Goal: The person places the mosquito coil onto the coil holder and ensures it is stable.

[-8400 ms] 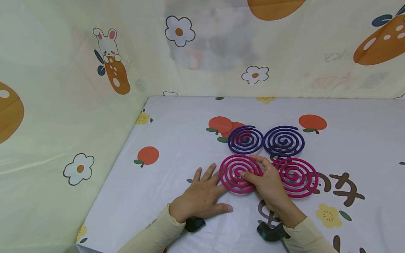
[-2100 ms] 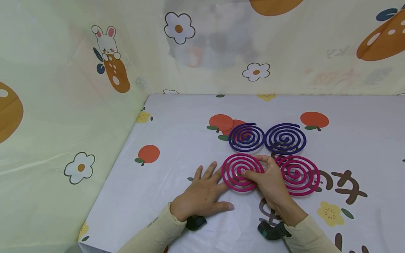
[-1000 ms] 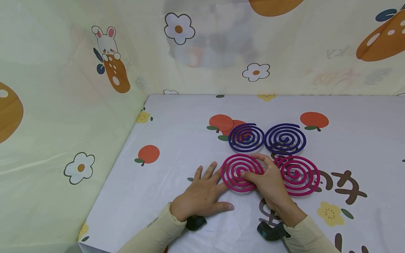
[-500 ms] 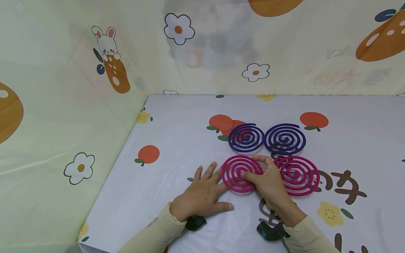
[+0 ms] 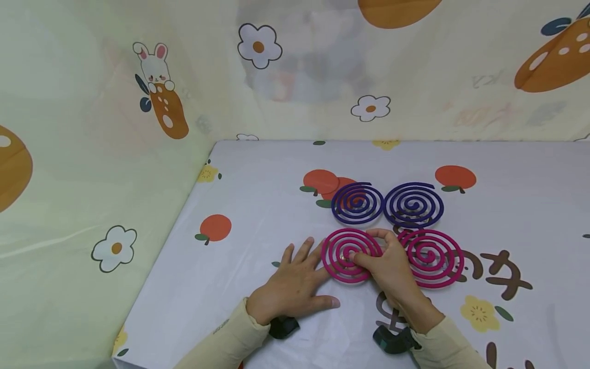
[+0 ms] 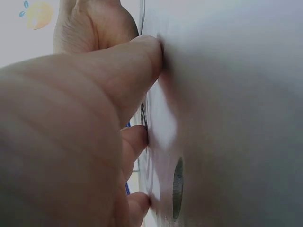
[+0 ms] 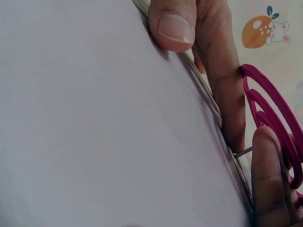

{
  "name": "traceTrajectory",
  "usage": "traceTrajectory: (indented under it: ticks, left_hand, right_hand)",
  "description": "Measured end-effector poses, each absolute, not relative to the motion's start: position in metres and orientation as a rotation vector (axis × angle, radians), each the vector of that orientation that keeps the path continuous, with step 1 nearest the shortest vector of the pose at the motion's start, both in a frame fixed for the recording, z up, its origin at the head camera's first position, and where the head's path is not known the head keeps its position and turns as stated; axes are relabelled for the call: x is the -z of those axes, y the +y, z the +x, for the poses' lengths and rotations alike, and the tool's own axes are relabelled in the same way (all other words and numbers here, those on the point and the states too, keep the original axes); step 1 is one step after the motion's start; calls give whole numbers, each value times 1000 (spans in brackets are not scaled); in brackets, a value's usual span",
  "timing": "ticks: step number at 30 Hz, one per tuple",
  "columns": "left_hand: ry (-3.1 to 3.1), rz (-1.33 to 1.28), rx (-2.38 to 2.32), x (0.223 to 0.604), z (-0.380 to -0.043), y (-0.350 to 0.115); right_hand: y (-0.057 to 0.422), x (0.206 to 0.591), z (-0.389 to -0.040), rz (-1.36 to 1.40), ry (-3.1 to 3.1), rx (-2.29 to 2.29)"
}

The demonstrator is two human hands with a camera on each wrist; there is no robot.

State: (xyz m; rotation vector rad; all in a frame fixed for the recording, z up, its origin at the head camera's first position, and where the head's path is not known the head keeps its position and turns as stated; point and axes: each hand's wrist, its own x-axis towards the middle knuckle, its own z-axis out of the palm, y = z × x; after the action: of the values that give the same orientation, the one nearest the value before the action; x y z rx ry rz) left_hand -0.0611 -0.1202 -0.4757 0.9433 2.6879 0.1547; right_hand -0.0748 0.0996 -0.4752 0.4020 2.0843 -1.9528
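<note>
Below the middle of the head view, a pink spiral mosquito coil (image 5: 333, 262) is pinched by my right hand (image 5: 398, 271), thumb on top near its centre. In the right wrist view this coil (image 7: 272, 92) stands off the tabletop. A thin metal strip (image 7: 244, 152) shows beneath it, at a left fingertip. My left hand (image 5: 292, 287) rests palm down on the table, fingers spread, its index fingertip hidden under the coil's left edge. In the left wrist view, the left thumb (image 6: 128, 66) touches the tabletop. A second pink mosquito coil (image 5: 438, 282) lies right of my right hand.
Two dark blue mosquito coils (image 5: 355, 220) (image 5: 415, 224) lie side by side behind the pink ones. A printed white cloth (image 5: 258, 174) covers the table, whose left edge runs along a patterned curtain (image 5: 83, 179). Another curtain hangs across the back.
The held pink coil's far edge has dipped slightly toward me, widening the gap to the blue coils. Both hands keep nearly the same place; the head view has shifted a little.
</note>
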Motion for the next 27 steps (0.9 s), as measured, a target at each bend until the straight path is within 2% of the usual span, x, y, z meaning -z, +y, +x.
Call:
traceTrajectory:
  ticks: [27]
  left_hand:
    - [2666,896,-242,477,-64,-123]
  right_hand:
    - [105,478,-70,373,2180,1843]
